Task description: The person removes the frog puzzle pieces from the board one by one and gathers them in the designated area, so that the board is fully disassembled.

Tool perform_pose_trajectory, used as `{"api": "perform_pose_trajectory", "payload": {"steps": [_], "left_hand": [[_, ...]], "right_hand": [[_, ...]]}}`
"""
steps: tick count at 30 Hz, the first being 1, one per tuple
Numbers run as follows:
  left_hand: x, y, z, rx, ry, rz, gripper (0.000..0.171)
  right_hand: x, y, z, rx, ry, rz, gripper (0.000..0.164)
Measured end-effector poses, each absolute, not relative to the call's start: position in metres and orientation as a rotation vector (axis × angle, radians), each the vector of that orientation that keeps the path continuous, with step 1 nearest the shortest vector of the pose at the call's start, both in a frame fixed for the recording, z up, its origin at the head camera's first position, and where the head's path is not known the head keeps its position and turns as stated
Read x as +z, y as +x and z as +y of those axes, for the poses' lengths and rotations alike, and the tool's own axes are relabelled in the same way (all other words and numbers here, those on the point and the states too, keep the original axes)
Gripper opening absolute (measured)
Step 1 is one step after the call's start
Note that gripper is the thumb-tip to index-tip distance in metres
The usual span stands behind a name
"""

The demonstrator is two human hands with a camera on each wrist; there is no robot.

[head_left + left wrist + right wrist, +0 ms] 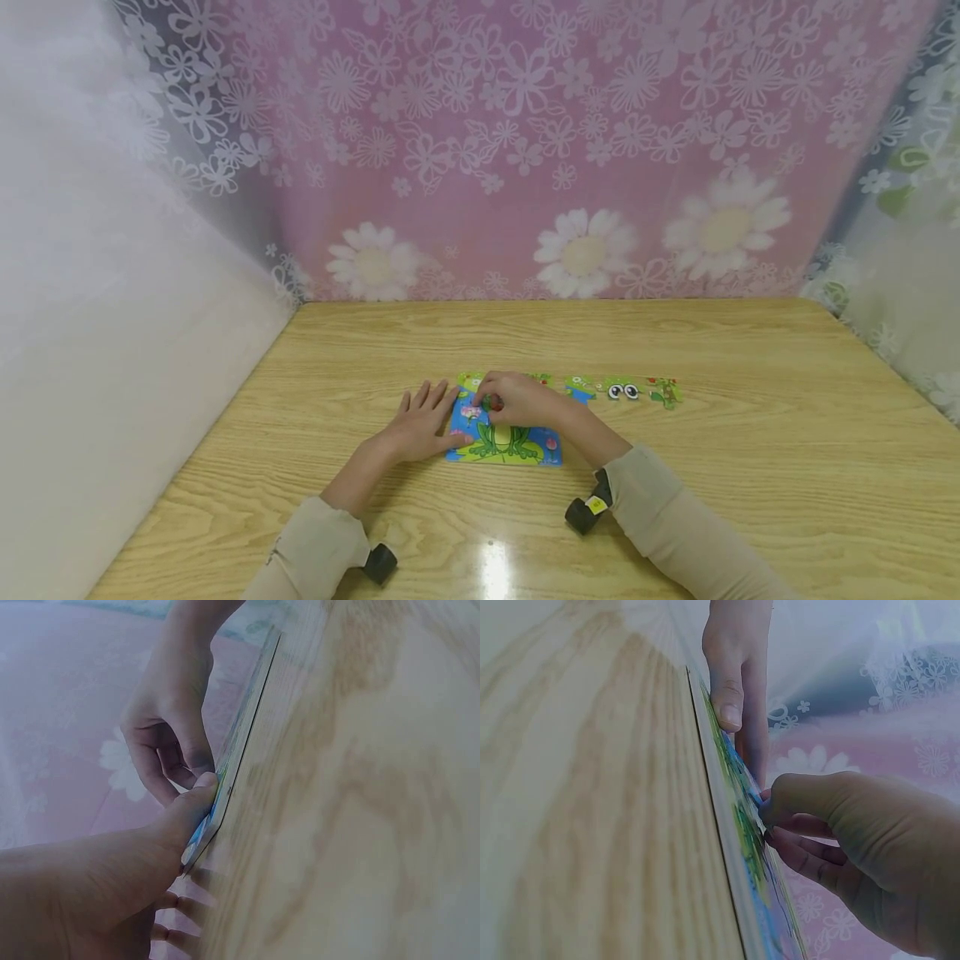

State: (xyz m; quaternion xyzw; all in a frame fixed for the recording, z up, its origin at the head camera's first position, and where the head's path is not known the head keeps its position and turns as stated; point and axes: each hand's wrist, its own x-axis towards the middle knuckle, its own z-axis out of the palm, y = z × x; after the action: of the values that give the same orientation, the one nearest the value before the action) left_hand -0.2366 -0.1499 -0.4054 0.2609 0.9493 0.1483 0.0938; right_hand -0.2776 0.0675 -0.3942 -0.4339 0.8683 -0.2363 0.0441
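Observation:
A flat frog jigsaw puzzle (pixel 502 450) lies on the table in front of me, with a blue and green picture. My left hand (pixel 420 429) rests at its left edge, fingers spread and straight, the thumb (pixel 196 793) pressing on its surface. Over the middle of the board, my right hand (pixel 528 402) pinches a small puzzle piece (pixel 755 796) between thumb and fingers. The piece shows a blue edge in the right wrist view and is low against the board. Most of it is hidden by the fingers, as is part of the frog's upper body.
Right of the board, loose pieces lie in a row on the wooden table (pixel 750 467): a blue and green piece (pixel 580 392), one with the frog's eyes (pixel 622 391), and a green one with red and brown (pixel 665 393). Flowered cloth (pixel 465 167) stands behind the table.

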Motion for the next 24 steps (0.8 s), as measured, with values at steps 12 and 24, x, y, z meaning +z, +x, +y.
{"api": "perform_pose_trajectory", "payload": {"steps": [12, 24], "left_hand": [[-0.401, -0.235, -0.148, 0.410, 0.765, 2.811, 0.083], [-0.407, -0.239, -0.151, 0.398, 0.735, 2.813, 0.086]], "right_hand": [[-0.386, -0.275, 0.075, -0.827, -1.262, 2.607, 0.020], [-0.376, -0.272, 0.116, -0.810, -1.270, 2.668, 0.022]]}}
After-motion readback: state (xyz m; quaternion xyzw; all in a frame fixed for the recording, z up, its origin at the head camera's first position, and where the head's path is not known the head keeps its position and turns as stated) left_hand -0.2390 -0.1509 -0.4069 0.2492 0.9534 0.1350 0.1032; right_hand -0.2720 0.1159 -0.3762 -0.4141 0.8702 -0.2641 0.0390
